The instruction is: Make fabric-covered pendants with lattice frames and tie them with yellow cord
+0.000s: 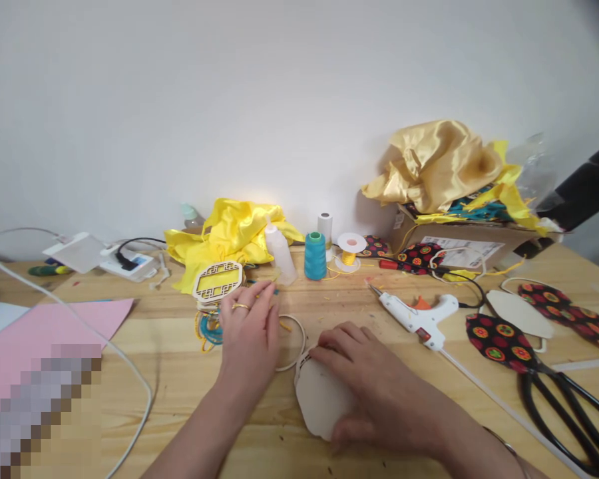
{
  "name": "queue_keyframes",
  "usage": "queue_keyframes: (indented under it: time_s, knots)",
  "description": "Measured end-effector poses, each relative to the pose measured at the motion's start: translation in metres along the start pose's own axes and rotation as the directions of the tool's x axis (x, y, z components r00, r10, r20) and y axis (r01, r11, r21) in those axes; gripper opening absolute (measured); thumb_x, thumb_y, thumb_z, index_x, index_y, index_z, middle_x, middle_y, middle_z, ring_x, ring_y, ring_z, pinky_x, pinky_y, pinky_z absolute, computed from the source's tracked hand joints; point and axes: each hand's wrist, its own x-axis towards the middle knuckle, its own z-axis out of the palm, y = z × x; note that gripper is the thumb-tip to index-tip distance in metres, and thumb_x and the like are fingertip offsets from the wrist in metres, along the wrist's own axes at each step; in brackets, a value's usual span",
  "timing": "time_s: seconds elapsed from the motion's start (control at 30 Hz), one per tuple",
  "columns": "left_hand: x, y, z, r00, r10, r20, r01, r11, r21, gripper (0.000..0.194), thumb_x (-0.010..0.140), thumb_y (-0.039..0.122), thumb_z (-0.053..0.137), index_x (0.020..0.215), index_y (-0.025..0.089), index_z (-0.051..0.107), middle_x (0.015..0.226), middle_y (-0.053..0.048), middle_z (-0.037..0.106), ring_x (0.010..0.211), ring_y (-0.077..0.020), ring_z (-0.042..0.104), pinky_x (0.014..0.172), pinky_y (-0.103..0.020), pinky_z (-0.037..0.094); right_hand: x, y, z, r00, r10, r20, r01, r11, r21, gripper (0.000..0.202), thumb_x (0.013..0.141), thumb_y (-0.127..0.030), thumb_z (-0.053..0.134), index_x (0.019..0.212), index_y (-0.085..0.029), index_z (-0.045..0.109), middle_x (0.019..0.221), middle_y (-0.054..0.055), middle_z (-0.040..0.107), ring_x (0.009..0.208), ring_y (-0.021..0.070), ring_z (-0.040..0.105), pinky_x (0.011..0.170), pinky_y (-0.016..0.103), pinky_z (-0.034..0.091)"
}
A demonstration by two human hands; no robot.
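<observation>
On the table (184,372), a panel (319,402) is being gripped under the right hand (372,379), steady placing seemingly needed next; left hand (249,329): grip unclear.

The right hand (372,382), at five o'clock, covers much of the disc (320,402). At seven o'clock, the left hand (249,319) hides part of the hoop (304,336) and the cord (209,330); whether its fingertips hold anything is unclear. The scissors (532,406), at four o'clock, run off the right edge, their blades hidden beneath cloth (499,340). Between two and three, a black object (586,183) is cut off. The label (462,247) is illegible. Pixelation at eight o'clock masks some of the pink sheet (74,326).
</observation>
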Motion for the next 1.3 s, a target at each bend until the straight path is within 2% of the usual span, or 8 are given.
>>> queue_keyframes:
  time_s: [0.17, 0.33, 0.5, 0.7, 0.8, 0.9, 1.1, 1.3]
  knots:
    - [0.001, 0.000, -0.007, 0.990, -0.095, -0.106, 0.074, 0.979, -0.187, 0.021, 0.085, 0.022, 0.048, 0.095, 0.017, 0.066, 0.099, -0.007, 0.065, 0.092, -0.0192, 0.059, 0.085, -0.032, 0.044, -0.002, -0.004, 0.001, 0.999, 0.002, 0.047, -0.001, 0.999, -0.037, 0.081, 0.055, -0.037, 0.080, 0.126, -0.024, 0.043, 0.118, 0.005, 0.049, 0.104, 0.0229, 0.041, 0.089, 0.037, 0.033]
    - [0.004, 0.002, -0.014, 0.960, -0.274, -0.059, 0.248, 0.928, -0.279, 0.018, 0.083, 0.028, 0.053, 0.093, 0.020, 0.067, 0.090, -0.003, 0.069, 0.082, -0.0170, 0.061, 0.078, -0.029, 0.046, -0.002, -0.006, 0.000, 0.999, 0.002, 0.046, 0.000, 0.999, -0.041, 0.079, 0.056, -0.035, 0.080, 0.126, -0.025, 0.043, 0.120, 0.005, 0.048, 0.106, 0.0233, 0.041, 0.090, 0.038, 0.032]
    - [0.009, 0.004, -0.017, 0.837, -0.521, 0.168, 0.510, 0.628, -0.588, 0.024, 0.079, 0.034, 0.058, 0.097, 0.020, 0.064, 0.076, 0.000, 0.067, 0.067, -0.0131, 0.059, 0.063, -0.023, 0.047, -0.004, -0.007, -0.002, 0.998, 0.054, 0.039, -0.057, 0.995, 0.083, 0.063, 0.069, -0.018, 0.071, 0.125, -0.029, 0.045, 0.121, 0.003, 0.049, 0.103, 0.0209, 0.045, 0.090, 0.036, 0.036]
    - [0.010, 0.006, -0.017, 0.818, -0.518, 0.251, 0.525, 0.491, -0.695, 0.025, 0.079, 0.033, 0.060, 0.097, 0.017, 0.063, 0.076, -0.001, 0.066, 0.062, -0.0099, 0.055, 0.061, -0.020, 0.047, -0.007, -0.004, -0.003, 0.982, 0.088, -0.167, -0.009, 0.906, 0.424, 0.032, 0.086, -0.012, 0.048, 0.112, -0.029, 0.056, 0.102, -0.002, 0.061, 0.093, 0.0121, 0.055, 0.081, 0.024, 0.043]
    - [0.008, 0.009, -0.017, 0.820, -0.494, 0.288, 0.532, 0.476, -0.700, 0.023, 0.080, 0.032, 0.058, 0.096, 0.016, 0.064, 0.073, 0.000, 0.065, 0.061, -0.0094, 0.055, 0.061, -0.019, 0.047, -0.003, 0.003, -0.001, 0.868, 0.330, -0.370, -0.118, 0.862, 0.493, 0.023, 0.087, -0.021, 0.047, 0.105, -0.026, 0.060, 0.097, 0.000, 0.065, 0.084, 0.0134, 0.059, 0.073, 0.025, 0.047]
    - [0.006, 0.010, -0.017, 0.830, -0.457, 0.319, 0.533, 0.484, -0.694, 0.021, 0.081, 0.031, 0.058, 0.096, 0.018, 0.064, 0.070, 0.002, 0.063, 0.060, -0.0088, 0.054, 0.059, -0.018, 0.046, 0.001, 0.014, 0.003, 0.781, 0.479, -0.399, -0.262, 0.833, 0.487, 0.022, 0.087, -0.023, 0.045, 0.100, -0.023, 0.064, 0.097, 0.003, 0.067, 0.083, 0.0164, 0.061, 0.070, 0.029, 0.049]
    - [-0.003, 0.014, -0.012, 0.852, -0.352, 0.386, 0.520, 0.495, -0.696, 0.020, 0.083, 0.030, 0.055, 0.097, 0.020, 0.063, 0.071, 0.002, 0.064, 0.061, -0.0090, 0.054, 0.060, -0.019, 0.045, 0.003, 0.023, 0.010, 0.803, 0.253, -0.540, -0.191, 0.967, 0.169, 0.037, 0.086, -0.015, 0.043, 0.122, -0.016, 0.052, 0.116, 0.010, 0.059, 0.107, 0.0229, 0.050, 0.094, 0.043, 0.039]
    - [-0.016, 0.028, -0.008, 0.864, -0.106, 0.492, 0.454, 0.587, -0.670, 0.018, 0.085, 0.026, 0.050, 0.097, 0.021, 0.063, 0.071, 0.002, 0.063, 0.064, -0.0106, 0.055, 0.062, -0.021, 0.045, 0.004, 0.015, 0.014, 0.893, 0.131, -0.430, 0.006, 0.953, 0.302, 0.064, 0.087, -0.006, 0.035, 0.142, -0.030, 0.013, 0.135, 0.004, 0.043, 0.112, 0.0166, 0.044, 0.095, 0.038, 0.039]
